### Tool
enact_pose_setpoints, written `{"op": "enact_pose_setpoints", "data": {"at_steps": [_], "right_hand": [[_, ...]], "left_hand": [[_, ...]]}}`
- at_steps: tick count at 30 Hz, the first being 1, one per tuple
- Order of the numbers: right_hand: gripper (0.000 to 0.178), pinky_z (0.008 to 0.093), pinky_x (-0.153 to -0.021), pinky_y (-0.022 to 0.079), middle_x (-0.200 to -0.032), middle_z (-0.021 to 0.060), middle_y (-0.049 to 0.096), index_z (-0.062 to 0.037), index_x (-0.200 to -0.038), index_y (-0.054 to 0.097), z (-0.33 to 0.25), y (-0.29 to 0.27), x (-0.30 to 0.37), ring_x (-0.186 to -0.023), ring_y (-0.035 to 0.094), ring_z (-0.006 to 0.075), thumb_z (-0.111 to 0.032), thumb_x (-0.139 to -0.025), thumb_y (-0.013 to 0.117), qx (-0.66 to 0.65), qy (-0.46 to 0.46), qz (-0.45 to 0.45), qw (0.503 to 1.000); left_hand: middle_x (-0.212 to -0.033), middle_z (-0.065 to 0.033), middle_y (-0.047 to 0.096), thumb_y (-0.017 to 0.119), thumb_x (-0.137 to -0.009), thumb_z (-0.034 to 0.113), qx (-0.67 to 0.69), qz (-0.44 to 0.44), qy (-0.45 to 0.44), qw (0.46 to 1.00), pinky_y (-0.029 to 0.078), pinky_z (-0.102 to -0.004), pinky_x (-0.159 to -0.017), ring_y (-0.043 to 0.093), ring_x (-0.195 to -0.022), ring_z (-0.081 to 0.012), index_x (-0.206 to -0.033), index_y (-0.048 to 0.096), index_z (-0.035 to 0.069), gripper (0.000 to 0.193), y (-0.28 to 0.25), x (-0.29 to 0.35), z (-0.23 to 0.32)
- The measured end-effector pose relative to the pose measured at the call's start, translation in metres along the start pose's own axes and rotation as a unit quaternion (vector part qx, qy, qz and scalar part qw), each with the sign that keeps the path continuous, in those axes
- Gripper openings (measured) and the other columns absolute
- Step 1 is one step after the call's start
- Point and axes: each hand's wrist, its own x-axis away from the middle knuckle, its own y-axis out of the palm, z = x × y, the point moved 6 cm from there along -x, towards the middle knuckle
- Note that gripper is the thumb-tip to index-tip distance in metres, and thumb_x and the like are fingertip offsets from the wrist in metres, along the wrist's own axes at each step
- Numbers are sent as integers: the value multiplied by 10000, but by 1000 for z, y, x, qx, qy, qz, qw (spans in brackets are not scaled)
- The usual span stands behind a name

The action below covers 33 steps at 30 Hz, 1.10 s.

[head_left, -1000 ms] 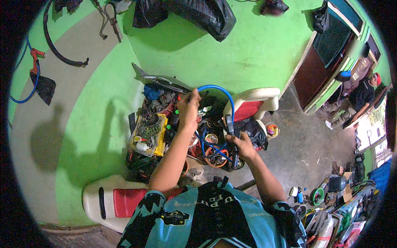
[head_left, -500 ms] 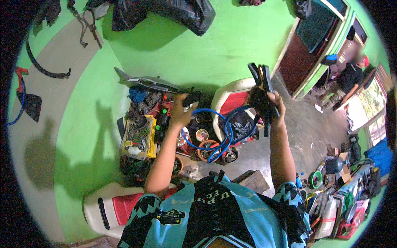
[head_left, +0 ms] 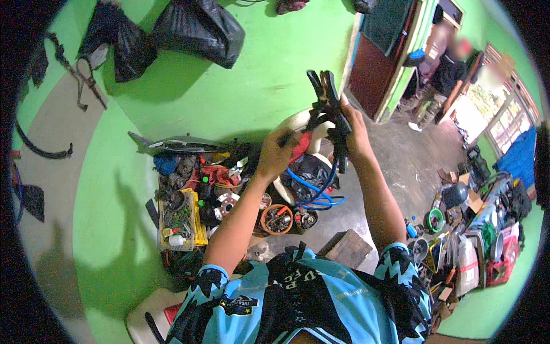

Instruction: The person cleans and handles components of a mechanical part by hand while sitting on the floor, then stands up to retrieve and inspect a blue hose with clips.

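Raised before me, a black, pronged object (head_left: 329, 112) is gripped by my right hand (head_left: 355, 135), its two upper arms pointing up; its exact kind is unclear. A blue hose (head_left: 315, 188) hangs below it in loose loops. My left hand (head_left: 279, 153) is to the left of the object with its fingers curled around something dark, mostly hidden. Behind the hands stands a white chair with a red seat (head_left: 302, 146), partly covered by them.
Several tools and parts fill a yellow crate (head_left: 199, 217) and an orange-brown bowl (head_left: 277, 219) on the floor. A wooden block (head_left: 346, 249) lies near my body. Clutter including a green basin (head_left: 435, 220) is at the right. A person (head_left: 444, 80) is by the far doorway.
My left hand has moved in close to the black object in my right hand. The hose loops have dropped lower and bunched together. The view has turned rightward.
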Motion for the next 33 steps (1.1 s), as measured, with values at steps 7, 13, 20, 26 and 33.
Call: {"op": "enact_pose_setpoints", "data": {"at_steps": [7, 13, 20, 26, 33], "right_hand": [[440, 272, -392, 293, -533, -25, 418, -133, -684, 507, 6, -131, 14, -412, 385, 121, -479, -953, 543, -12, 35, 225, 974], [369, 273, -404, 282, -563, -27, 448, -125, -667, 533, -25, -241, 41, -443, 409, 101, -358, -947, 590, -32, -52, 256, 965], [308, 258, -438, 335, -578, -14, 492, -73, -704, 597, -52, -364, 75, -483, 449, 76, -275, -935, 626, 162, -162, 425, 876], [303, 295, -472, 383, -529, 8, 498, -35, -741, 682, -58, -452, 88, -492, 474, 131, -275, -919, 632, 544, -272, 509, 609], [337, 301, -494, 349, -583, -12, 496, -41, -731, 682, -72, -489, 97, -515, 447, 104, -272, -957, 584, 377, -236, 552, 705]], "left_hand": [[-542, 69, 359, 597, -935, 464, 125, 153, 86, 977, 263, -265, -460, 331, -482, -60, -748, 493, 134, 392, -45, -22, 1], [-538, 71, 320, 617, -934, 431, 159, 325, 100, 927, 215, -257, -435, 300, -456, -55, -774, 480, 138, 361, -185, -16, -16], [-545, 53, 307, 596, -963, 361, 129, 550, 102, 819, 224, -264, -416, 281, -439, -67, -806, 469, 103, 328, -350, 48, -33], [-549, 18, 318, 577, -965, 400, 162, 579, 151, 785, 245, -287, -419, 270, -429, -106, -856, 475, 72, 361, -457, 109, -53], [-599, 2, 224, 483, -998, 430, 234, 637, 142, 720, 246, -308, -422, 210, -466, -141, -889, 422, 83, 368, -504, 150, -21]]}}
